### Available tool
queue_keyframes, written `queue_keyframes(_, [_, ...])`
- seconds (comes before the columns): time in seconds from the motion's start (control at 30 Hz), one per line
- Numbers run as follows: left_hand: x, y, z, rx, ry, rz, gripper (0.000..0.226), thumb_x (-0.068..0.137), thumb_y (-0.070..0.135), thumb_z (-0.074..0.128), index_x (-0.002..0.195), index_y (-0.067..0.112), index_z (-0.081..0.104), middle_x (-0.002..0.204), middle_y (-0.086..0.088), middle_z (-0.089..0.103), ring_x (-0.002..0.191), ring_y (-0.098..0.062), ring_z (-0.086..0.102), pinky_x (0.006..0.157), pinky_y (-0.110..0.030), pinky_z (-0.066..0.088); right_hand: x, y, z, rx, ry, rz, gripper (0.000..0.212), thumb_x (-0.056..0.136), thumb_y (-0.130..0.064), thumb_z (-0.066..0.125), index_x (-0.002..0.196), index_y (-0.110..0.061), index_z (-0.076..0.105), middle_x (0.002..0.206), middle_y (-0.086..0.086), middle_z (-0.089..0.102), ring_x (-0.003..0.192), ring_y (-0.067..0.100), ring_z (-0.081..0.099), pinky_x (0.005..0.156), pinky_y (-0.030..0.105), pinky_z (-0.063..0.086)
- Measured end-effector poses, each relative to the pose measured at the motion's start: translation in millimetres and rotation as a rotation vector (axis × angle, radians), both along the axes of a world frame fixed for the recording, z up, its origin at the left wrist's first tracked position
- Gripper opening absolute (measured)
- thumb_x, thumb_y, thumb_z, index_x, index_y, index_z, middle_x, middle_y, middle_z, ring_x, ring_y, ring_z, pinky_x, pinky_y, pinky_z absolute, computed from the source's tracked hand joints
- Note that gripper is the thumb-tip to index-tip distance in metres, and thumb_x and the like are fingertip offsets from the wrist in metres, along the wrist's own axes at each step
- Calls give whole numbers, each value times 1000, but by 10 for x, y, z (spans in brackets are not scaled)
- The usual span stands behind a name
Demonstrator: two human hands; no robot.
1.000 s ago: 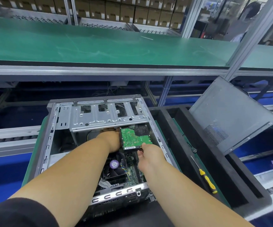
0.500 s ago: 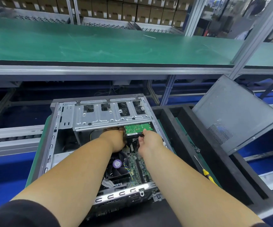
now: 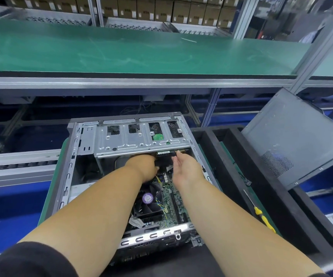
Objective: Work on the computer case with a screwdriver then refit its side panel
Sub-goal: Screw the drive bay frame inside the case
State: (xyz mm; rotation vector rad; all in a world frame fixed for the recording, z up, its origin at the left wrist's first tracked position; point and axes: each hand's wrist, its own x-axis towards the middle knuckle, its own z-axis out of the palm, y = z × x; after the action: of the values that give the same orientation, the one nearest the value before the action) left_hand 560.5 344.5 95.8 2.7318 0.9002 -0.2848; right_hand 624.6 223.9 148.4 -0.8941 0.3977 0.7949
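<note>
A long green-topped workbench shelf [image 3: 121, 50] is running across the far side on a silver aluminium frame [image 3: 141, 81], and rows of brown cardboard boxes [image 3: 161, 11] are sitting on the racks behind it. Blue flooring is showing below on both sides, with a grey roller conveyor rail [image 3: 17, 164] stretching off to the left.

Front and centre, the open grey steel computer case [image 3: 77, 156] is lying on its side on a green mat, its silver perforated drive cage [image 3: 141, 138] spanning the far half. A green circuit-board hard drive [image 3: 158, 136] is peeking through a cage cutout, its near edge showing just under the cage lip. Nearer the camera, the black CPU cooler fan with a purple round label [image 3: 147, 198] is sitting on the green motherboard [image 3: 171, 198].

Both bare arms are reaching in. The left hand [image 3: 143, 166] is tucking under the cage's near edge, fingers hidden in the shadow, so I cannot tell what it is gripping, if anything. The right hand [image 3: 187, 166] is lying flat and relaxed, fingers straight, holding nothing, with its fingertips [image 3: 178, 152] touching the drive's near edge right at the cage mouth.

Off to the right, the dark grey metal side panel [image 3: 293, 136] is leaning tilted against a black foam tray [image 3: 281, 196], well apart from both hands. The yellow-handled screwdriver [image 3: 261, 214] is lying in that tray, beside the right forearm, untouched.
</note>
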Motion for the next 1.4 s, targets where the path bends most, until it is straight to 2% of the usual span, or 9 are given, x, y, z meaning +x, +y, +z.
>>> queue_keyframes(0.37, [-41,-34,114,-14,53,-26,41,96,43,49,130,23,57,123,-5,63,113,-28,57,93,-36,47,8,-47,12,-27,-39,64,33,95,4,57,127,11,53,140,20,50,131,27,49,111,27,39])
queue_keyframes(0.5, [-61,-129,208,-3,144,-53,58,94,49,50,141,17,42,136,-9,54,122,-31,51,95,-35,43,-2,-63,31,-24,-53,106,35,97,2,55,131,11,50,140,21,50,131,27,50,108,26,41])
queue_keyframes(0.7, [-191,-327,507,-77,285,3,93,88,64,51,154,14,7,151,-17,33,135,-37,36,105,-43,35,-57,-119,120,-141,-50,318,46,100,-3,52,141,9,37,143,27,42,134,36,45,113,39,39])
queue_keyframes(0.8, [-328,-384,715,-103,277,-26,86,90,60,52,154,16,16,151,-14,36,134,-34,40,106,-39,37,-79,-210,232,-131,-74,418,40,101,-7,50,136,11,43,139,29,47,130,38,49,108,38,42])
queue_keyframes(0.9, [-447,-449,889,-87,190,-74,53,93,49,53,136,18,51,134,-7,57,118,-26,54,94,-31,43,-53,-316,380,-82,-111,476,33,103,-9,46,129,10,49,133,25,54,128,35,52,105,35,44])
queue_keyframes(1.0, [-499,-545,1009,-111,-3,-33,36,89,29,61,125,26,62,123,1,64,106,-21,60,83,-26,48,31,-436,539,-42,-193,442,28,100,-5,50,124,9,55,113,19,62,110,30,62,98,32,48])
queue_keyframes(1.07, [-489,-636,1054,-145,-163,3,36,83,13,60,115,29,67,112,6,68,93,-17,62,71,-24,51,124,-540,624,-19,-272,412,24,98,-1,53,120,6,58,102,15,66,92,21,65,84,27,54])
queue_keyframes(1.17, [-435,-806,1095,-260,-384,60,36,81,6,57,101,31,71,92,13,69,81,-11,63,70,-23,52,328,-749,702,-35,-395,397,17,94,3,56,109,-3,63,96,8,68,81,13,66,67,20,54])
queue_keyframes(1.4, [-123,-1314,1142,-370,-585,93,41,84,-3,49,98,28,72,87,10,67,81,-12,65,68,-22,53,1013,-1324,543,-140,-463,413,25,92,3,62,115,-6,65,106,7,66,91,11,61,72,18,49])
